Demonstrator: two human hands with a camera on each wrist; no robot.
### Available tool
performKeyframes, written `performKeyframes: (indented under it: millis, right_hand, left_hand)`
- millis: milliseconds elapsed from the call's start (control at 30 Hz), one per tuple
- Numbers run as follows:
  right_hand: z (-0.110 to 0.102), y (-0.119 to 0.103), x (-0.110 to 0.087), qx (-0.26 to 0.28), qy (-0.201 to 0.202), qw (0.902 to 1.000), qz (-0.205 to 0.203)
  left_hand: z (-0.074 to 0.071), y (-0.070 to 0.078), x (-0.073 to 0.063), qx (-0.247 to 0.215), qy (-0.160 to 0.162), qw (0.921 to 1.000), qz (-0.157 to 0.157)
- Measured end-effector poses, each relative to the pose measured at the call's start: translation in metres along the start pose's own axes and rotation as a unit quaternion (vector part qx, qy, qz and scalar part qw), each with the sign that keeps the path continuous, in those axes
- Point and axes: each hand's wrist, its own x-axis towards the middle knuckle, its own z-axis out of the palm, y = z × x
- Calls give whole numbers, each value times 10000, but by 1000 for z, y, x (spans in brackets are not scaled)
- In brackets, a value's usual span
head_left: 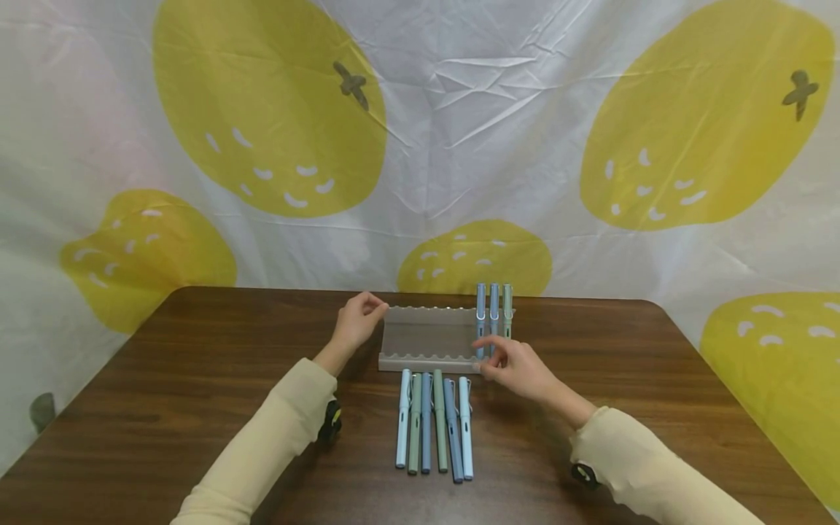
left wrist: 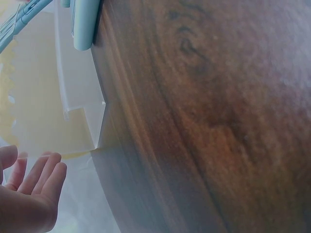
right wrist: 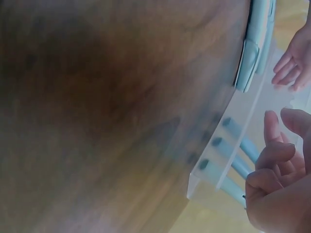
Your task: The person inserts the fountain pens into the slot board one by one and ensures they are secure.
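Note:
A clear pen rack with scalloped front and back rails stands toward the back of the table. Three capped pens lean in its right end: two blue pens and a pale green pen. My left hand is at the rack's back left corner, its fingers fairly straight in the left wrist view. Over the front rail, beside the leaning pens, my right hand has thumb and index finger apart with nothing between them; its other fingers are loosely bent. Several light blue, green and blue pens lie side by side before the rack.
The dark wooden table ends at a hanging white cloth printed with yellow lemons. Black wrist straps sit at both cream sleeves. A grey rounded object shows beyond the table's left edge.

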Motion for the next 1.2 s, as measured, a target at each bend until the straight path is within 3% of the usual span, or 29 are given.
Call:
performKeyframes:
  millis: [500,900,1200]
  right_hand:
    - [14,-2,-9,618,-977,9922,463]
    - [25,-6,-10,-85,-1004,9939,458]
    - [22,-8,-11,-128,-1065,9921,647]
  left_hand:
    - [0,0,-1,-41,-56,10000,-33]
    - [0,-1,0,-34,-35,10000,-30]
    - [1,-1,0,15,-9,10000,46]
